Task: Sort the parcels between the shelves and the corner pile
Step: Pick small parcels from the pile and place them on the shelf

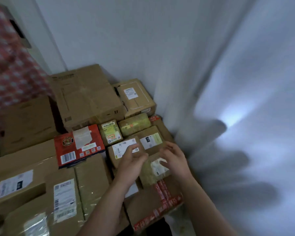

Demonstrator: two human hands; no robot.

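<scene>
**A:** which hand is closer to the next one?

**B:** left hand (pixel 131 160) is loosely curled and holding nothing. The parcel (pixel 149 175) sits on the pile (pixel 87 96) just right of it, between both hands. Right hand (pixel 174 159) is spread and empty, fingertips right over the label, so I'd say right

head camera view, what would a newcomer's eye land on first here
The red printed box stands out among the brown cardboard parcels, lying left of centre in the stack. Just right of it the left hand and right hand hover close together over a small taped parcel with a white label; whether they touch it is unclear. A bright glare patch lights the white wall at right.
</scene>
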